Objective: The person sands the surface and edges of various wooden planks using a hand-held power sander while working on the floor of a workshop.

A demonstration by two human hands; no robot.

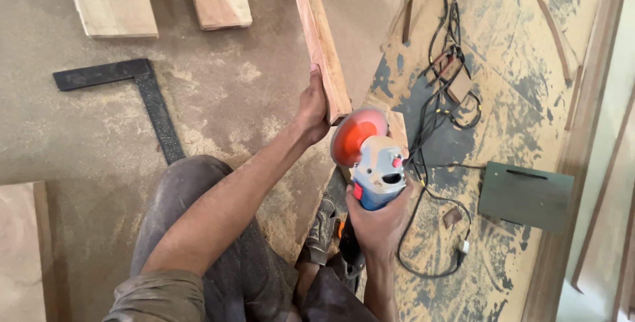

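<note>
Left hand (313, 107) wrapped round near end of long reddish wooden plank (319, 38), fingers clamped on its edge, plank on edge, running away across sawdusty floor (231, 90). Right hand (378, 219) clenched tight on blue-grey angle grinder (372, 170), orange sanding disc (356, 135) right at plank's near end. Black steel square (142, 94) lying off left, tangled black cable (440, 84) right.

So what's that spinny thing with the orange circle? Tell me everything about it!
It is a handheld sander, a power tool with a round orange disc at the front and a pale grey and blue body with a small red button. The right hand grips it from behind, disc tilted toward the near end of the reddish wooden plank, which the left hand steadies. The disc sits right at that end; actual contact cannot be told. A black cable lies on the dusty floor beside it.
</note>
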